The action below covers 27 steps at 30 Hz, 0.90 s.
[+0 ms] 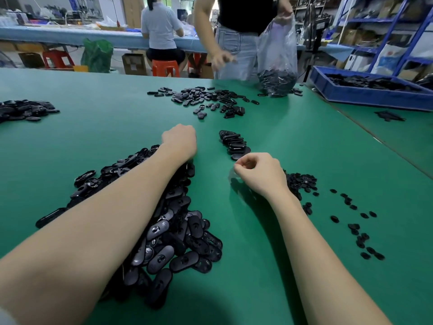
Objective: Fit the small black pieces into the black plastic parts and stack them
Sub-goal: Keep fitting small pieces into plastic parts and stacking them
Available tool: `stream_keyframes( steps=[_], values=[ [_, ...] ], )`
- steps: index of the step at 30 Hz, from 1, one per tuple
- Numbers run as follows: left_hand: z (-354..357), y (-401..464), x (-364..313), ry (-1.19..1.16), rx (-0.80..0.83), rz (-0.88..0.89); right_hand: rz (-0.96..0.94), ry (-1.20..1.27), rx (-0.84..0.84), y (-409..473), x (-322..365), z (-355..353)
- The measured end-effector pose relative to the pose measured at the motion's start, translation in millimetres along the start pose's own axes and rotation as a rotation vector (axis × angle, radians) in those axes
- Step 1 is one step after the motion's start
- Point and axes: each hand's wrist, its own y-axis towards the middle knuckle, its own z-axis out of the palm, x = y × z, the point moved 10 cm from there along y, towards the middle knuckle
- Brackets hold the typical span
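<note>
The left hand (180,140) is curled into a fist at the far end of the big heap, knuckles up; whether it holds a part I cannot tell, since the fingers are hidden underneath. The right hand (259,173) has thumb and fingertips drawn together in a pinch, but nothing black shows between them — it looks empty or holds something too small to see.

Far left on the green table (105,113) lies a separate pile of black parts (25,110). Nearer, under the left forearm, sprawls the large heap of oval plastic parts (180,235), still loose and unsorted. Between the two hands, a little further out, stands the leaning stack (234,144) of finished parts, just beyond the right hand. Right of that hand sits the cluster of small black pieces (301,182), with more of them strewn toward the table's edge.

Judging by this, the job is in its early part: a short stack done, a far bigger heap waiting, and plenty of small pieces left.

Across the table a standing person holds a clear bag (277,57) of parts over another scattered pile (210,99); a blue bin (365,95) sits far right.
</note>
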Motion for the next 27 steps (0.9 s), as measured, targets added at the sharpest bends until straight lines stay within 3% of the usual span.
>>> stream_keyframes(
  steps=[3, 8, 12, 17, 21, 27],
  values=[
    [-13.2, -6.4, -8.1, 0.023, -0.069, 0.052, 0.003, 0.022, 0.001, -0.2, -0.5, -3.2],
    [-31.0, -52.4, -51.7, -0.2, -0.159, 0.279, 0.062, 0.282, 0.008, 1.0, -4.1, -16.4],
    [-30.1, -88.7, -77.9, -0.347, -0.182, 0.361, 0.152, 0.488, 0.134, -5.0, -6.6, -12.5],
    [-18.4, -103.6, -78.3, -0.518, -0.185, 0.319, 0.189, 0.489, 0.202, -7.4, -10.0, -11.7],
    [-16.9, -107.0, -75.7, -0.52, -0.233, 0.316, 0.204, 0.445, 0.257, -7.9, -10.3, -9.5],
    [-5.3, -105.6, -70.8, -0.612, -0.119, 0.341, 0.184, 0.304, 0.279, -10.4, -10.7, -15.1]
  ],
)
